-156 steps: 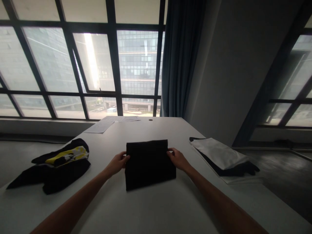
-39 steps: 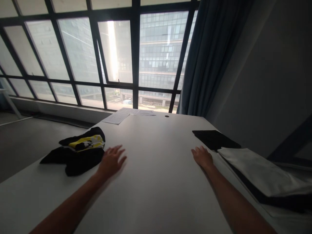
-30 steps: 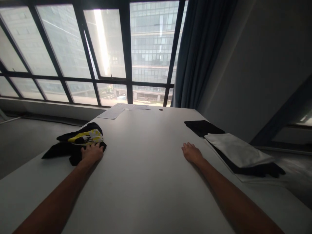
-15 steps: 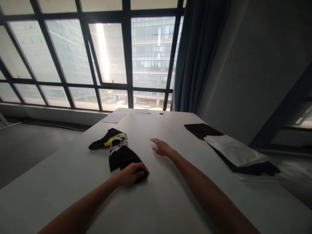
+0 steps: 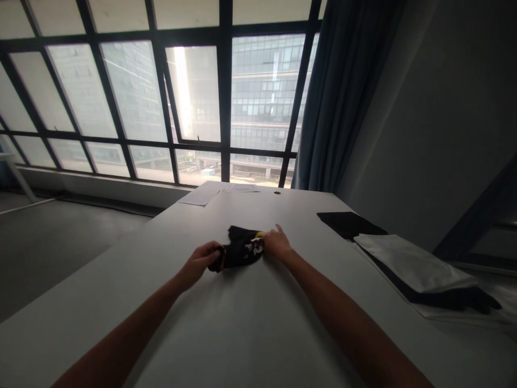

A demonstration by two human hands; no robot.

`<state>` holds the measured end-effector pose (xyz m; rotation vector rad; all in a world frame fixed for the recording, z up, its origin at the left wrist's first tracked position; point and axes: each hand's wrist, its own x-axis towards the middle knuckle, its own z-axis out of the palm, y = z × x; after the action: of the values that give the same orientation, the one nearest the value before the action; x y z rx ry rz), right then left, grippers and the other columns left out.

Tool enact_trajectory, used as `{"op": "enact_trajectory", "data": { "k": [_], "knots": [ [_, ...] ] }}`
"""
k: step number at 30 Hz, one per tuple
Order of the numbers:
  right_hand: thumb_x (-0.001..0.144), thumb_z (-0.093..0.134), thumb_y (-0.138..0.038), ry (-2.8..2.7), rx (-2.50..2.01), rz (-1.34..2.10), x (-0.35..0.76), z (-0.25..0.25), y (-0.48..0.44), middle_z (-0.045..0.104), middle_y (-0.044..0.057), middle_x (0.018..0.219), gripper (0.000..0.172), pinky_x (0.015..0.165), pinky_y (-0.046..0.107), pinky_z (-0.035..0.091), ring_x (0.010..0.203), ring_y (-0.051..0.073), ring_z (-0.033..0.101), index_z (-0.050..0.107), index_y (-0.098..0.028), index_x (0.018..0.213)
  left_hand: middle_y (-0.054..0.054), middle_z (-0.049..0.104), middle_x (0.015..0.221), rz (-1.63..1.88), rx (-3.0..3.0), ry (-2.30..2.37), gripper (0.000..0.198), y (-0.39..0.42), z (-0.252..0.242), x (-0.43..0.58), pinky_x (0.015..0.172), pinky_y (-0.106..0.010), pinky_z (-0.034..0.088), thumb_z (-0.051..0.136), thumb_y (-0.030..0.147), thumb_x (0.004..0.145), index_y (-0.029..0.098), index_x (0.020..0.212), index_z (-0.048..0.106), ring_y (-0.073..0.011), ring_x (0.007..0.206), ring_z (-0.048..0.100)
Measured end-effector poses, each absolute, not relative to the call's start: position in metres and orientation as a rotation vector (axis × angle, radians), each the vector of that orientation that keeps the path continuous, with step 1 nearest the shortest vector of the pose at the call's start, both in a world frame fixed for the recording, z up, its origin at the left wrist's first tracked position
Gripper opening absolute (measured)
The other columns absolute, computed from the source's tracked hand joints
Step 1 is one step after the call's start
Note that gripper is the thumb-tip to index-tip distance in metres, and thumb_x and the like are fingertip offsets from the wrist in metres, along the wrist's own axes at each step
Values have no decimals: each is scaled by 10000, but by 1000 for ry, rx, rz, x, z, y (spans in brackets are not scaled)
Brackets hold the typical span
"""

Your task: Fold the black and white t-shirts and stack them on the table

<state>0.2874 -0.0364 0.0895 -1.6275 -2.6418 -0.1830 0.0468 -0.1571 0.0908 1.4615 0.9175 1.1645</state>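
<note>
Past the white table [image 5: 250, 328] runs a wall of dark-framed windows [image 5: 264, 91], with a blue curtain [image 5: 337, 108] hanging at the right and sheets of paper [image 5: 201, 196] lying at the far left of the tabletop. The black cloth with its white-and-yellow print [image 5: 243, 254] is before us, over the middle of the table, directly between our two hands. Its long axis runs across the scene, tipped a little: the left end sits nearer to us, the right end farther off, and one corner juts out on the far left side.

Our left hand [image 5: 198, 261] pinches the left end, thumb and fingers brought together on a bunched bit of black fabric. Our right hand [image 5: 276, 243] touches the right end beside the yellow part, one finger raised; its other fingers are partly hidden, so we cannot tell how firmly it grips. Neither hand is clearly closer to the cloth, since each meets one end; we judge that this span between them matters most. Well to the right, a folded black cloth [image 5: 349, 223] lies just beyond a white cloth [image 5: 416, 262].
</note>
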Motion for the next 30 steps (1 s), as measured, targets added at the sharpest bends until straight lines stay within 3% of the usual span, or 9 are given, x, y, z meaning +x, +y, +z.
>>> {"op": "enact_trajectory", "data": {
  "k": [3, 6, 10, 14, 19, 22, 24, 26, 30],
  "knots": [
    [852, 588, -613, -2594, -1915, 247, 338, 113, -39, 737, 156, 1008, 487, 931, 427, 468, 959, 298, 685, 735, -162, 961, -15, 647, 682, 1114, 1673, 1363, 394, -138, 89, 14, 622, -298, 474, 576, 554, 763, 169, 847, 607, -186, 640, 603],
    [851, 488, -723, -2628, -1801, 755, 379, 121, -47, 746, 98, 878, 601, 739, 311, 510, 809, 244, 698, 739, -182, 926, -54, 685, 760, 657, 1844, 1721, 495, -128, 88, -4, 675, -341, 491, 391, 575, 853, 173, 933, 668, -236, 709, 651],
    [887, 552, -549, -2484, -1925, 300, 409, 102, -52, 701, 129, 1152, 492, 867, 326, 483, 1044, 268, 651, 674, -184, 1195, -156, 704, 1102, 313, 2104, 2044, 593, -120, 82, 6, 837, -418, 491, 399, 620, 866, 172, 1145, 669, -331, 1007, 655],
    [842, 629, -454, -2268, -2165, 43, 429, 72, -47, 497, 189, 1438, 740, 1004, 418, 426, 1288, 323, 498, 395, -171, 1484, -189, 585, 1357, 201, 2299, 2081, 606, -106, 69, 30, 947, -487, 460, 493, 508, 858, 162, 1351, 559, -377, 1232, 543],
    [741, 717, -511, -2243, -2207, 218, 468, 58, -52, 618, 148, 1301, 696, 949, 375, 453, 1193, 304, 572, 562, -196, 1342, -136, 661, 1269, 251, 2259, 1908, 562, -89, 60, 27, 1017, -390, 438, 581, 236, 732, 188, 1291, 604, -301, 1210, 588],
    [654, 789, -406, -2282, -2127, 192, 493, 60, -64, 676, 107, 1171, 444, 892, 331, 460, 1120, 290, 600, 712, -204, 1042, -100, 715, 1079, 495, 2231, 1736, 316, -88, 67, 16, 958, -382, 473, 581, 250, 672, 192, 965, 686, -288, 1067, 643],
    [613, 805, -350, -2267, -2021, 180, 506, 65, -75, 676, 92, 1130, 343, 872, 312, 460, 1085, 278, 599, 715, -192, 904, -91, 700, 1055, 692, 2135, 1555, 204, -94, 77, 11, 919, -379, 494, 626, 354, 646, 197, 776, 611, -280, 1020, 642],
    [624, 796, -394, -2206, -1881, 371, 517, 74, -89, 684, 76, 1052, 360, 809, 290, 477, 982, 242, 622, 695, -178, 894, -87, 687, 1088, 753, 1989, 1349, 323, -105, 91, 9, 880, -377, 511, 683, 466, 622, 201, 742, 542, -275, 1007, 633],
    [667, 652, -760, -2158, -1685, 1038, 529, 92, -116, 685, 64, 821, 654, 650, 274, 487, 744, 190, 626, 680, -145, 888, -33, 694, 973, 405, 1928, 1156, 463, -131, 118, 12, 767, -306, 503, 673, 606, 698, 215, 940, 615, -222, 880, 624]
  ]
}}
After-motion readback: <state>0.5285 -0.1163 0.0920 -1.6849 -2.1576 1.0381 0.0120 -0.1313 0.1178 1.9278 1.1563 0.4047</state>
